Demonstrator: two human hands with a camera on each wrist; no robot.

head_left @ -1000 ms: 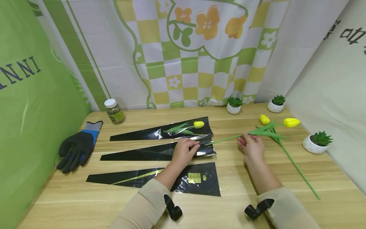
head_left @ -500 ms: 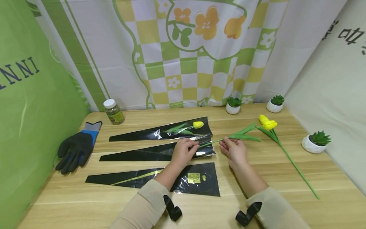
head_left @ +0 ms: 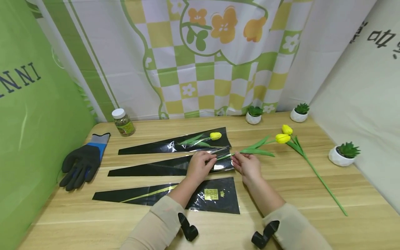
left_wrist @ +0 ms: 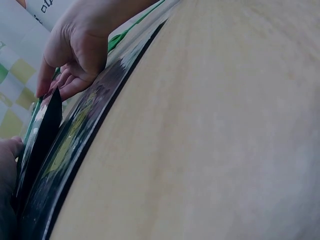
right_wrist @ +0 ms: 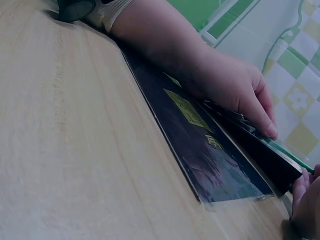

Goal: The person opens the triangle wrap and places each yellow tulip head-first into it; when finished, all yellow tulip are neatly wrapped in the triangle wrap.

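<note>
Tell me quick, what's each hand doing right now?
Left hand: pinches the middle sleeve's mouth.
Right hand: pinches the tulip stem.

yellow tulip [head_left: 250, 150] w/ green stem, lying flat, stem end entering middle black sleeve [head_left: 175, 166] mouth

Right hand [head_left: 247, 166] now further left than 1 s ago, close beside left hand [head_left: 200, 164] at wide mouth of middle sleeve [head_left: 168, 167]. Held tulip [head_left: 282, 138] carried left with it: bloom, earlier out right past second tulip [head_left: 286, 129] lying on table [head_left: 281, 194], now sits left of and nearer than that bloom. Stem end, earlier clear of sleeve mouth, now reaches left hand's fingertips [head_left: 213, 158] at sleeve opening. Right forearm angles further left across table.
</note>
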